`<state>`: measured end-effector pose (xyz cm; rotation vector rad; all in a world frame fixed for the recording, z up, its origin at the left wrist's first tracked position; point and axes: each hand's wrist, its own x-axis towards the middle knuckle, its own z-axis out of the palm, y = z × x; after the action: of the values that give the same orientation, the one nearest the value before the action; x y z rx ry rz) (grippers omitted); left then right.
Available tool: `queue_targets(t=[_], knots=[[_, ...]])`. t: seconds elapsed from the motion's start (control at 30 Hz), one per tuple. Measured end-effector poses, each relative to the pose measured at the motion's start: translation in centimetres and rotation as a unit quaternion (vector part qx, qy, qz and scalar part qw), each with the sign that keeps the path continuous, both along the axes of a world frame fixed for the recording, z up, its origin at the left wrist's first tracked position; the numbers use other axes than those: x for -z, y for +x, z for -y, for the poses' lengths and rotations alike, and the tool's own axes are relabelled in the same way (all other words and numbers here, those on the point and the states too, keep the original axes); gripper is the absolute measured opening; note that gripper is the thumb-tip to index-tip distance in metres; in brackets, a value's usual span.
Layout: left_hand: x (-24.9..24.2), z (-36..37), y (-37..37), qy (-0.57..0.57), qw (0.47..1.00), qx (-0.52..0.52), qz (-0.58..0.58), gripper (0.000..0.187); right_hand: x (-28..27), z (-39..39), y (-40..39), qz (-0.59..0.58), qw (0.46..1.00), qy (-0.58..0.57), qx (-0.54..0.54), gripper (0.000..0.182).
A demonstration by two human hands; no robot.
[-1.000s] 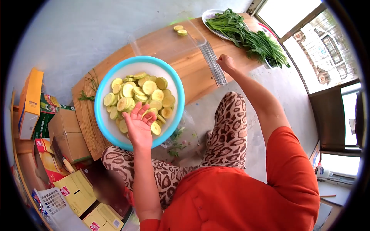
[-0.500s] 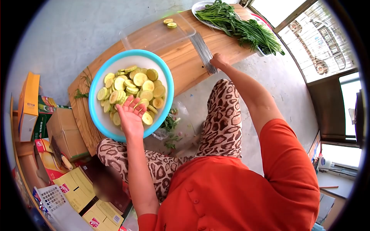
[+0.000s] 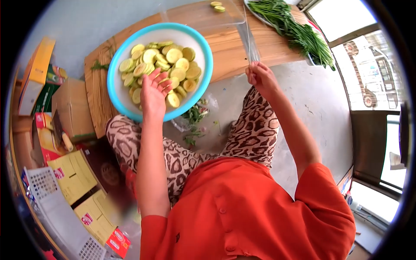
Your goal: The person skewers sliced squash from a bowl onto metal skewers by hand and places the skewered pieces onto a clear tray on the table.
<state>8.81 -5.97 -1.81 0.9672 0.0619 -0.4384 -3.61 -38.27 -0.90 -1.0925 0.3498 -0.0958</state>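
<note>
A white bowl with a blue rim (image 3: 209, 65), full of round zucchini slices (image 3: 174, 55), stands at the table's near edge. My left hand (image 3: 154, 93) is over the near side of the bowl, palm up and fingers apart, with its fingertips at the slices. My right hand (image 3: 262, 79) pinches the lower end of a thin metal skewer (image 3: 247, 34), which points away from me. Beneath it, a bundle of metal skewers (image 3: 253, 48) lies on the wooden table (image 3: 225, 47). Behind the bowl, a clear plastic tray (image 3: 195, 19) contains two zucchini slices (image 3: 219, 8).
Leafy greens (image 3: 299, 34) overhang the table's right end. Thin wooden sticks (image 3: 96, 91) lie left of the bowl. Cardboard boxes (image 3: 73, 108) and a white plastic basket (image 3: 56, 212) are at my left. On the floor between my knees is a plastic bag with green scraps (image 3: 193, 115).
My right hand has lifted a skewer off the bundle and now grips it by one end. My left hand stays open at the slices. The camera view has shifted.
</note>
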Motion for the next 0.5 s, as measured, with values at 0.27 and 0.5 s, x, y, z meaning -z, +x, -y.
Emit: queue_targets(t=[0.27,0.5], knots=[[-1.6,0.2,-0.3,0.036,0.998,-0.036,0.039,0.051,-1.9,-12.3,-7.7,-0.123,0.943,-0.110,-0.289,0.005],[-1.2,0.1,-1.0,0.003,0.996,0.045,0.081,0.021,-1.9,-15.0,-6.6,-0.126,0.938,-0.113,-0.303,0.005]])
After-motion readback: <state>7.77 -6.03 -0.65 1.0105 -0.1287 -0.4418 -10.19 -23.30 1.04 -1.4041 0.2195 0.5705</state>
